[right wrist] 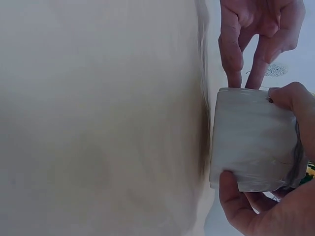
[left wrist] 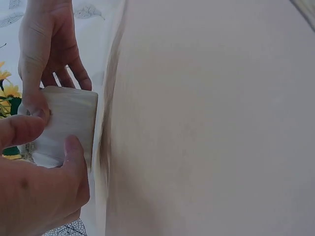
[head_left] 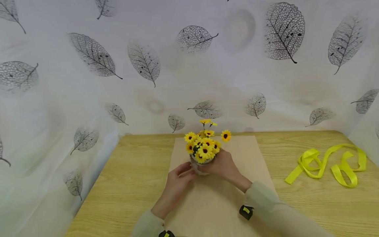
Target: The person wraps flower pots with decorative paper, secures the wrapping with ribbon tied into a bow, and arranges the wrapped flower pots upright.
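A small white pot [head_left: 197, 168] of yellow artificial sunflowers [head_left: 205, 148] stands at the middle of the head view. My right hand [head_left: 225, 166] grips it from the right; in the right wrist view its thumb and curled fingers span the pale pot wall [right wrist: 253, 140]. On the other side, my left hand [head_left: 176, 184] has its fingertips at the pot. From the right wrist view, the left hand [right wrist: 261, 24] reaches in with fairly straight fingers touching the pot's side. Part of the pot's rim is hidden under flowers.
Beneath the pot lies a sheet of brown paper [head_left: 213, 210] on a wooden table [head_left: 127, 171]. A loosely curled yellow ribbon [head_left: 324, 161] lies on the right. A white curtain [head_left: 165, 72] printed with leaves hangs behind the table and along its left side.
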{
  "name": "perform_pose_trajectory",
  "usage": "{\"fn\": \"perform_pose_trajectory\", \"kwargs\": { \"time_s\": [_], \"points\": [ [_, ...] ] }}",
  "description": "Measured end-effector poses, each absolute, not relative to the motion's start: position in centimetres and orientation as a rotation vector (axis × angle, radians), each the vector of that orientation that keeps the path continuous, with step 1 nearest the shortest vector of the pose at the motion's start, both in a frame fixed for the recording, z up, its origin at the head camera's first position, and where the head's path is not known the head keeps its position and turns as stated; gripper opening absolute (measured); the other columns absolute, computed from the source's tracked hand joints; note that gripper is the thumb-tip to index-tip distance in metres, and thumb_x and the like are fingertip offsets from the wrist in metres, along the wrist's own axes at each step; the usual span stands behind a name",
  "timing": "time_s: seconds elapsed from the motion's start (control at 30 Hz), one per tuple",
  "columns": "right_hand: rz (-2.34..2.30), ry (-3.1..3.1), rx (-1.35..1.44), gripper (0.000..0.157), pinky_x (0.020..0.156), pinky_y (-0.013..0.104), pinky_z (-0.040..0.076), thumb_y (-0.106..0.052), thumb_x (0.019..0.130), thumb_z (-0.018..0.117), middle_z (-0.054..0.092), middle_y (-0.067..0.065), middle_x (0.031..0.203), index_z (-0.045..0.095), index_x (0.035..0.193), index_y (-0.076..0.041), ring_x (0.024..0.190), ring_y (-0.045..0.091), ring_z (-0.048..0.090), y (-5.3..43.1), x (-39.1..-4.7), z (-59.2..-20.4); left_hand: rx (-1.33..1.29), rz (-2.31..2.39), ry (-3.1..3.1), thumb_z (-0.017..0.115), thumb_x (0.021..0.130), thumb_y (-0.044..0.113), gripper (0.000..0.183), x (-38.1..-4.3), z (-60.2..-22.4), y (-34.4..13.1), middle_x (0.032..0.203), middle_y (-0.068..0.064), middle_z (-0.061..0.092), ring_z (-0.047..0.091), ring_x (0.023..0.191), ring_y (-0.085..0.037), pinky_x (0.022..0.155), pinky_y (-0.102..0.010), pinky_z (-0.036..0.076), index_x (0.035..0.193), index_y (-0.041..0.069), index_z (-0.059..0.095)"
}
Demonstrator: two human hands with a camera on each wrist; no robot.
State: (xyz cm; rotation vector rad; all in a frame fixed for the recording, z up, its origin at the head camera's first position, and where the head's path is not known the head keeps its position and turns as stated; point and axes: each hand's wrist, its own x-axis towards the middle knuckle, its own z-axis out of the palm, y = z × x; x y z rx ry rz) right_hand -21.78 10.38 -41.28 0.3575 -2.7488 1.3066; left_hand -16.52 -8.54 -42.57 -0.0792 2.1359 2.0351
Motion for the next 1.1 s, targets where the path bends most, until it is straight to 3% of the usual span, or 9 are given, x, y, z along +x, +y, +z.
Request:
{"fn": "perform_pose_trajectory", "kwargs": {
  "time_s": [0.2,0.73,0.97,1.1],
  "points": [
    [1.302,-2.752,0.365,0.074,0.094,0.044,0.058,-0.036,0.065,0.094,0.076,0.007,0.113,0.065,0.127,-0.008,0.108,0.024,0.071,10.0,-21.8,-41.6,-0.096,2.001,2.132,0.063,0.097,0.008,0.056,-16.6,-42.7,-8.9,0.151,-0.023,0.049,0.060,0.131,-0.031,0.104,-0.042,0.054,0.150,-0.002,0.046],
    [1.266,-2.771,0.363,0.071,0.090,0.043,0.059,-0.033,0.065,0.095,0.076,0.008,0.112,0.066,0.124,-0.007,0.105,0.025,0.072,9.9,-21.7,-41.9,-0.080,1.975,2.150,0.063,0.096,0.008,0.057,-16.6,-42.8,-9.0,0.151,-0.025,0.049,0.059,0.132,-0.036,0.104,-0.040,0.055,0.149,-0.005,0.045],
    [1.431,-2.844,0.247,0.079,0.094,0.044,0.057,-0.045,0.068,0.093,0.071,0.005,0.130,0.062,0.136,-0.019,0.118,0.027,0.067,11.0,-21.4,-41.5,-0.111,1.938,2.190,0.065,0.096,0.009,0.057,-16.6,-42.4,-9.1,0.148,-0.024,0.052,0.061,0.129,-0.034,0.102,-0.039,0.056,0.149,-0.003,0.047],
    [1.438,-2.887,0.230,0.079,0.092,0.047,0.059,-0.045,0.077,0.088,0.064,0.012,0.138,0.056,0.142,-0.013,0.120,0.033,0.065,12.8,-20.8,-41.3,-0.146,1.936,2.218,0.066,0.096,0.012,0.059,-16.6,-42.0,-9.0,0.150,-0.025,0.049,0.058,0.131,-0.037,0.102,-0.042,0.056,0.150,-0.002,0.045]
  ]
}}
